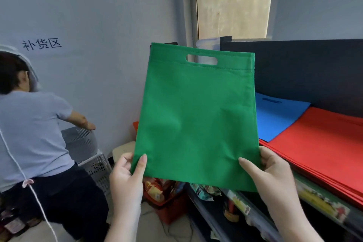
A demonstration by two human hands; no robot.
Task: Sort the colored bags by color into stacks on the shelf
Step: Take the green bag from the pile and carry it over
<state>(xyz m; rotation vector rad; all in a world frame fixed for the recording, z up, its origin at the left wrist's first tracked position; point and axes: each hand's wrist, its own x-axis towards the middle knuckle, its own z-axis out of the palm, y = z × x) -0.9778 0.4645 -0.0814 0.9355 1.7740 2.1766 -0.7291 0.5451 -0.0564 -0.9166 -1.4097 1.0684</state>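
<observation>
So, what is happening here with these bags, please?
A person holds up a green bag by its bottom corners, the left hand pinching one corner and the right hand the other. On the shelf to the right lie a blue stack and, nearer, a red stack. No green stack can be seen there, so this bag is not yet placed. Another person on the left bends over grey baskets.

Pale grey wall (94,15) bearing handwritten characters (41,44), with a window (232,2) to its right covered by a yellowish, daylit sheet. A person (33,133) in a grey shirt bends over white and grey plastic baskets (94,159) at left. A red basket (167,202) of packaged goods stands on the pale floor (149,228).
</observation>
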